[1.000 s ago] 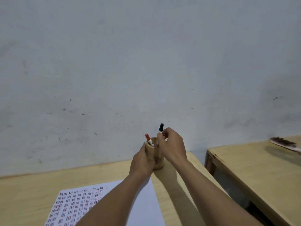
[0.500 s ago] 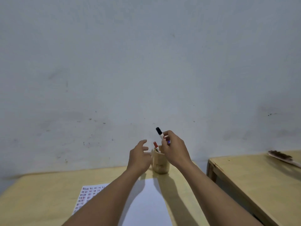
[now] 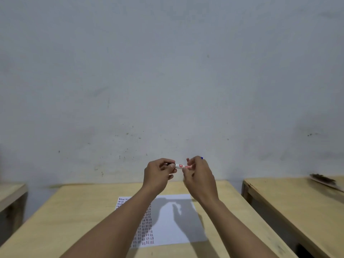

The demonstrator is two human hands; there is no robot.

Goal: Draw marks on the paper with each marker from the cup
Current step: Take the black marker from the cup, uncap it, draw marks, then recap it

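Observation:
I hold a white marker (image 3: 183, 166) with red print level in the air between both hands, above the far end of the table. My left hand (image 3: 159, 174) grips its left end, where the black cap is hidden by my fingers. My right hand (image 3: 199, 175) grips its right end, and a small blue tip (image 3: 201, 157) pokes out behind those fingers. The white paper (image 3: 171, 220) lies on the wooden table (image 3: 83, 211) below my arms, with rows of red and dark marks down its left part. The cup is hidden behind my hands.
A second wooden table (image 3: 297, 202) stands to the right across a gap, with a dark brush-like object (image 3: 323, 179) at its far edge. Another table corner (image 3: 11, 192) shows at the left. A grey wall rises right behind the tables.
My right hand lifted the black-capped marker out of the cup and turned it level. My left hand let go of the cup and took hold of the marker's cap end. The view tilted downward.

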